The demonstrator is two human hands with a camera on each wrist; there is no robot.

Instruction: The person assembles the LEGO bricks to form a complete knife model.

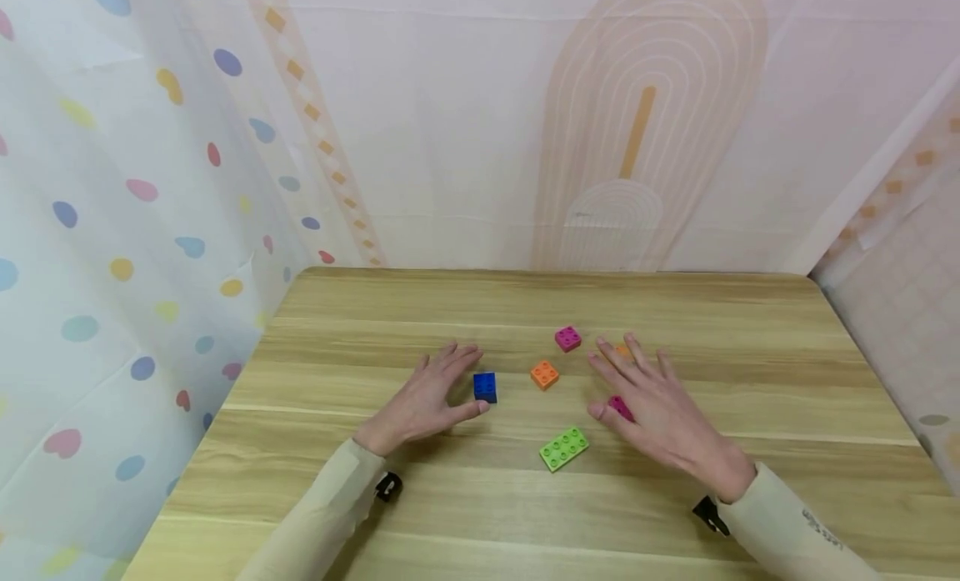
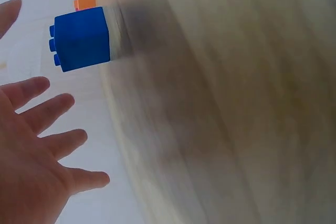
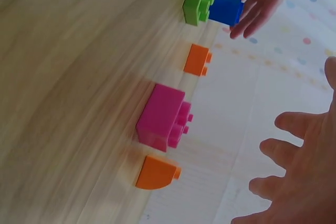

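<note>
Head view: hands (image 1: 426,402) (image 1: 660,410) near colourful bricks (image 1: 564,449)

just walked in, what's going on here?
A person has both bare hands out at a wooden table of toy bricks, holding none. The left grip, fingers spread, is beside the blue brick. The right grip, also open, is over one pink brick and one orange brick. The green brick lies between them, nearer the person.
</note>
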